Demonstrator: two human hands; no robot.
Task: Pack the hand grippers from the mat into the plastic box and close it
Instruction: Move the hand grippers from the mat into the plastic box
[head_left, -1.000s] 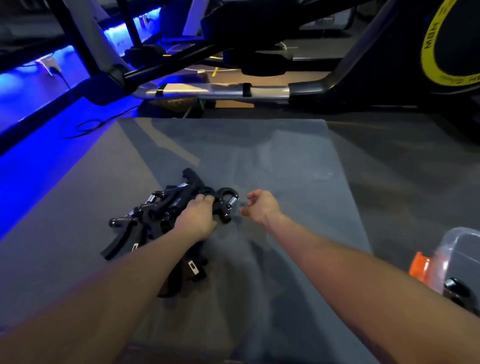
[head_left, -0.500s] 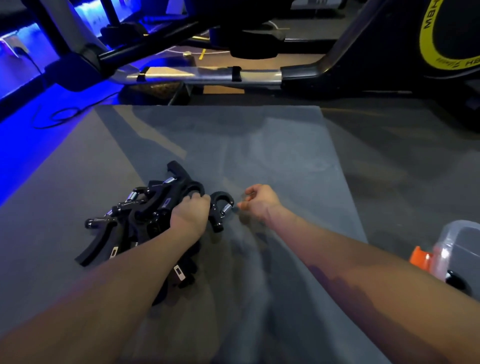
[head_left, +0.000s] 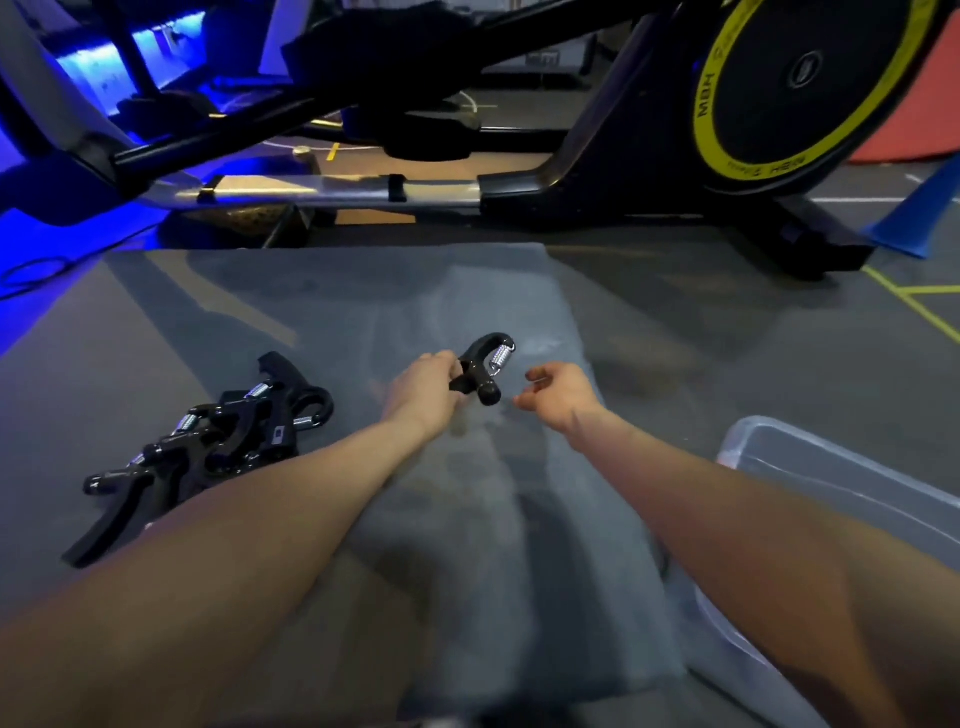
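My left hand (head_left: 426, 392) grips one black hand gripper (head_left: 485, 366) with a silver spring and holds it just above the middle of the grey mat (head_left: 363, 306). A short gap to its right, my right hand (head_left: 558, 395) hangs with loosely curled fingers and holds nothing. A pile of several black hand grippers (head_left: 218, 441) lies on the mat at the left, partly hidden by my left forearm. The clear plastic box (head_left: 810, 462) stands open at the right edge of the mat, partly behind my right arm.
A black exercise machine with a yellow-ringed flywheel (head_left: 789, 88) and a silver rail (head_left: 311, 192) stands along the far edge of the mat. A blue cone (head_left: 919, 218) sits on the floor at the far right. Blue light falls across the floor at the left.
My left hand has lifted one hand gripper off the pile and carried it right, toward my right hand. The view has swung right, showing more of the plastic box.
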